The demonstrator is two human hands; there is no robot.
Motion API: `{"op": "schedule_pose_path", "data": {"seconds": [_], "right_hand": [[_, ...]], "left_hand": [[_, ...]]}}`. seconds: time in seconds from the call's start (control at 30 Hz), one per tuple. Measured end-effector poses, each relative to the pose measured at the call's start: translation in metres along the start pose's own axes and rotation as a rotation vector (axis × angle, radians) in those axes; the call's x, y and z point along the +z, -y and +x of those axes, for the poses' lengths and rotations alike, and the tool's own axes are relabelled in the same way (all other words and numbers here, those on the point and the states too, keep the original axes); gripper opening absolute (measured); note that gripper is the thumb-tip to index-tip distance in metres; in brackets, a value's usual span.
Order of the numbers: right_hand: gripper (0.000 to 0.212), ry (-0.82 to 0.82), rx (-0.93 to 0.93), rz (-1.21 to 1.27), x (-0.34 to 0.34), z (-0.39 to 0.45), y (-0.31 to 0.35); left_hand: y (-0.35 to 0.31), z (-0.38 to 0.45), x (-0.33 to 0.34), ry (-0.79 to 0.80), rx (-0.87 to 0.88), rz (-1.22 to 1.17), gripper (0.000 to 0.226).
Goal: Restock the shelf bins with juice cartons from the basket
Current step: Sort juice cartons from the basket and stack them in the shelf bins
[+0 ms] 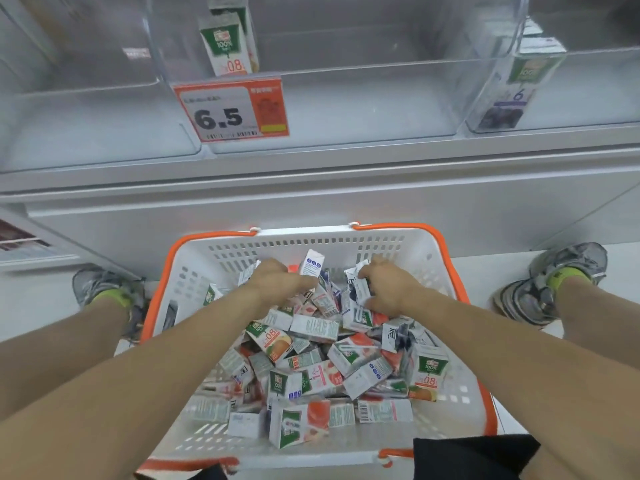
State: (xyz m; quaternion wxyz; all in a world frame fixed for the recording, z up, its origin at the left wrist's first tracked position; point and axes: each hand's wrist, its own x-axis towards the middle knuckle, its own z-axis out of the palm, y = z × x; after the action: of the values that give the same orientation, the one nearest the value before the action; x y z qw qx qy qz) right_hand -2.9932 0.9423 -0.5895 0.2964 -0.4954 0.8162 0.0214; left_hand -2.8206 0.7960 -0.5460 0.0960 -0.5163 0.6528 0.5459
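A white basket (pixel 346 244) with an orange rim stands on the floor between my feet, holding several small juice cartons (pixel 311 368) in a loose heap. Both hands reach into its far end. My left hand (pixel 277 280) has its fingers curled down round cartons in the pile, next to an upright white and blue carton (pixel 311 262). My right hand (pixel 388 289) grips a dark purple and white carton (pixel 358 284). Above are clear shelf bins (pixel 346 109): one holds an orange juice carton (pixel 227 46), the right one a purple carton (pixel 512 95).
An orange price tag (pixel 232 112) reading 6.5 hangs on the middle bin's front. A grey shelf ledge (pixel 311 174) juts out over the basket. My shoes (pixel 554 282) flank the basket on the white floor. A lower shelf edge (pixel 20 244) shows at left.
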Motion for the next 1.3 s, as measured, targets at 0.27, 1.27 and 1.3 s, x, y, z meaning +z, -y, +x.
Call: {"op": "schedule_pose_path", "data": {"seconds": [0.27,1.27,1.3], "right_hand": [[0.045,-0.172,0.153,0.61,-0.058,-0.038,-0.01],[0.046,-0.534,-0.386,1.38,-0.203,-0.141,0.072],[0.044,-0.611,-0.421,1.358,-0.212,-0.136,0.083]], "left_hand": [[-0.017,-0.037,-0.016,0.446,-0.009,-0.605,0.033],[-0.129,-0.146,-0.103,0.045,0.759,-0.251,0.066],[-0.128,-0.146,-0.112,0.038,0.794,-0.256,0.061]]}}
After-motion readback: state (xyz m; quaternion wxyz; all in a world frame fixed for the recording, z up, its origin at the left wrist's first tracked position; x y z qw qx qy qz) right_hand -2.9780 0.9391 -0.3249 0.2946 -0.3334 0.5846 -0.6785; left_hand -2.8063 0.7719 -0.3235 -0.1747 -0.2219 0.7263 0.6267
